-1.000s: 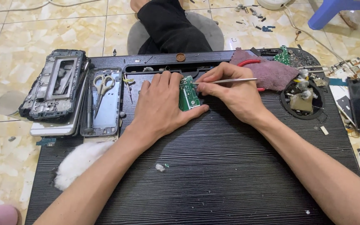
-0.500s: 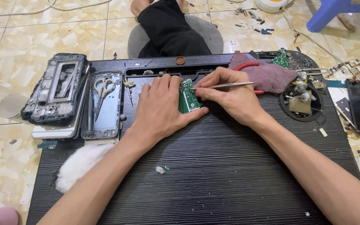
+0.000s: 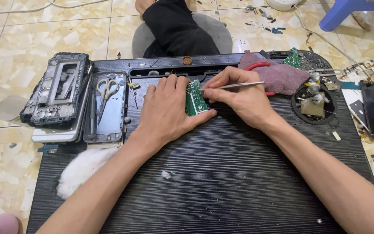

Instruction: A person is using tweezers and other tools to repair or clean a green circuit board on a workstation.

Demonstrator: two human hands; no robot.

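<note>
We are pinning the green circuit board [image 3: 195, 98] on the black mat [image 3: 221, 173] at 12 o'clock, left hand [image 3: 167, 110] spread flat, thumb against its lower edge. Right hand [image 3: 239, 97] is pinching metal tweezers [image 3: 234, 86], tips on the board. It looks light, stiff and fragile; we judge the bare edges the safest hold.

- The left hand [image 3: 167, 110] hides the left edge of the green circuit board [image 3: 195, 102].
- The tweezers' [image 3: 234, 85] tips are too small to tell.
- The blue stool [image 3: 351, 11] is cut off above.
</note>
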